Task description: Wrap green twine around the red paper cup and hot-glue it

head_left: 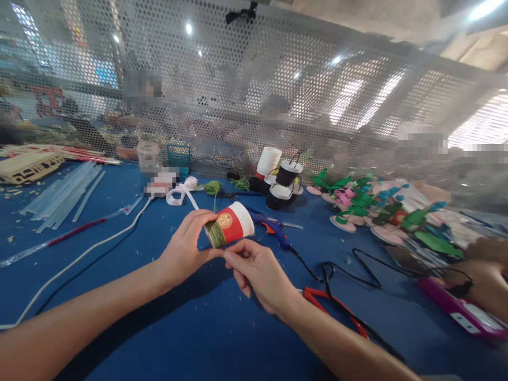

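Note:
My left hand grips a small red paper cup that lies on its side above the blue table. The cup has a gold emblem, a white rim, and green twine wound round its base. Just below the cup's base, my right hand has thumb and forefinger pinched together; what they hold is too thin to make out. A thread of green twine runs up from the cup to a green twine ball farther back.
A blue glue gun lies right behind the cup. Red-handled scissors and black cords lie to the right. Stacked cups, paper flowers, clear glue sticks, a white cable and a mesh screen are around. Another person's hand rests at far right by a pink phone.

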`<action>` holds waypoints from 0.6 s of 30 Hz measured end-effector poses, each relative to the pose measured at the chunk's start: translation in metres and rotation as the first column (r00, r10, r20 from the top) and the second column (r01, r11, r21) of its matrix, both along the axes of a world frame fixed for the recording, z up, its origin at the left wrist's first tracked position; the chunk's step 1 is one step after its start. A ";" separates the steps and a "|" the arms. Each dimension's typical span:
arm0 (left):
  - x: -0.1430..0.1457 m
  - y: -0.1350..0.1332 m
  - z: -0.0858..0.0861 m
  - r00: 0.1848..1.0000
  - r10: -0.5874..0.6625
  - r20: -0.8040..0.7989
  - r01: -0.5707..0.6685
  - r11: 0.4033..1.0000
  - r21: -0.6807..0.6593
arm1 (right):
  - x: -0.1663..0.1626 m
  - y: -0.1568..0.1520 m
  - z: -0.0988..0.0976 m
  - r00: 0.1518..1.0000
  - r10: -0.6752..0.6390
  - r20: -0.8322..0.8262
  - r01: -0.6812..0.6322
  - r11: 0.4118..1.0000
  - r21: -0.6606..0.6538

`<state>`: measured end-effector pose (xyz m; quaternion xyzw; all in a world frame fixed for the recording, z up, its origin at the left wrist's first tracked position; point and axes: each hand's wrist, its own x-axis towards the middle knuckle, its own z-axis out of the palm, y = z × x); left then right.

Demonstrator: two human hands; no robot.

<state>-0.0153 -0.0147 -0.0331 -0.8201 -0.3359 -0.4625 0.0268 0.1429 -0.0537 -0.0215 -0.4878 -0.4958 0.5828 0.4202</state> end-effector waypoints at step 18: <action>-0.009 0.003 -0.004 0.989 -0.099 -0.114 0.101 0.995 0.016 | -0.006 0.006 -0.008 0.996 0.082 0.039 -0.071 0.973 -0.221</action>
